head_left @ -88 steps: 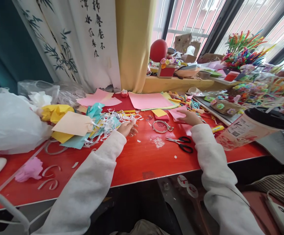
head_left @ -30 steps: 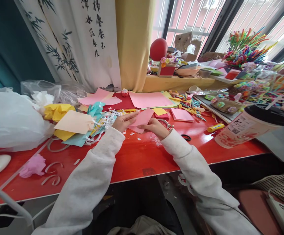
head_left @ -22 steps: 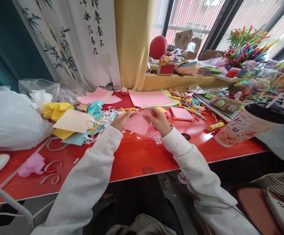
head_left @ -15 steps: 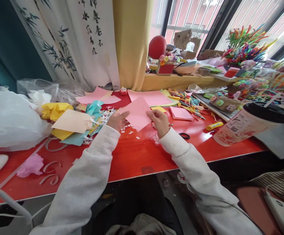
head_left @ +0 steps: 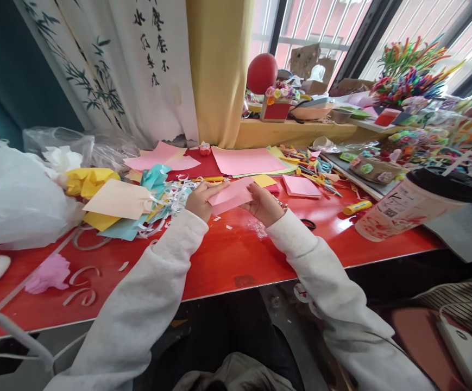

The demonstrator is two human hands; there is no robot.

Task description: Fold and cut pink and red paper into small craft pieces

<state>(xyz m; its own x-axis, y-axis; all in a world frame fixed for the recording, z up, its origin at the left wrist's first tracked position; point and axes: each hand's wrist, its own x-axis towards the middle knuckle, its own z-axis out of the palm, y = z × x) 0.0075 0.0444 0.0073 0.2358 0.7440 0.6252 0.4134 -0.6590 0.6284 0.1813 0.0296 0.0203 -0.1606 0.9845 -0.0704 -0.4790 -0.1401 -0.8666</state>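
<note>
Above the red table (head_left: 219, 260), a pink sheet of paper (head_left: 231, 196) is held between both hands, tilted so that it looks like a narrow band. At its left end my left hand (head_left: 201, 200) is closed on the edge. My right hand (head_left: 265, 205) pinches the other end, thumb on top and fingers underneath. Just behind the held sheet lie a yellow paper square (head_left: 263, 180) and, to the right, a stack of pink squares (head_left: 301, 185). White paper shreds (head_left: 178, 194) are heaped beside my left hand.
Left are a white plastic bag (head_left: 19, 201), a cream sheet (head_left: 117, 199) and crumpled pink paper (head_left: 48, 274). On the right stand a lidded paper cup (head_left: 407, 209), a yellow glue stick (head_left: 357, 207) and several scissors (head_left: 321, 176). Larger pink sheets (head_left: 246, 161) lie at the back.
The pink sheet, earlier showing its broad face as a diamond, has turned and now shows as a narrow band. My left hand has closed on its left edge.
</note>
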